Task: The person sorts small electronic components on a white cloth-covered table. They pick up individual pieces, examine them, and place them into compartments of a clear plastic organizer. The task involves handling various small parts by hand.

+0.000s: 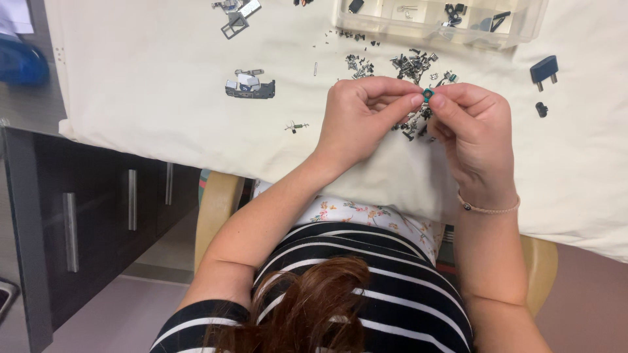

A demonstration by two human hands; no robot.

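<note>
The person's left hand (363, 114) and right hand (472, 127) meet above the cream cloth-covered tabletop (150, 111), and between them sits a small teal-green ring-shaped part (428, 95). The left thumb and forefinger pinch it from one side and the right thumb and forefinger from the other, so both grips are closed on the same piece, which is held just clear of the cloth. The remaining fingers of each hand are curled in toward the palms. A thin beaded bracelet (487, 208) circles the right wrist.

Directly under and behind the fingertips lies a loose scatter of tiny dark and silver metal screws and fittings (412, 65), some of it hidden by the hands. Beyond that heap, at the far edge of the cloth, stands a clear plastic compartment box (523, 29) with a few dark pieces in its sections. To the right of the hands, well apart from them, lie a dark blue-grey two-pin plug piece (543, 70) and a small black cap (541, 109) just below it. To the left of the hands rest a small green-tipped metal pin (296, 126) and, farther out, a flat dark electronic module with white and silver parts (250, 85). A cluster of silver metal frames (237, 14) sits near the top edge. A dark cabinet with metal bar handles (69, 229) stands beside the tabletop on the left.
</note>
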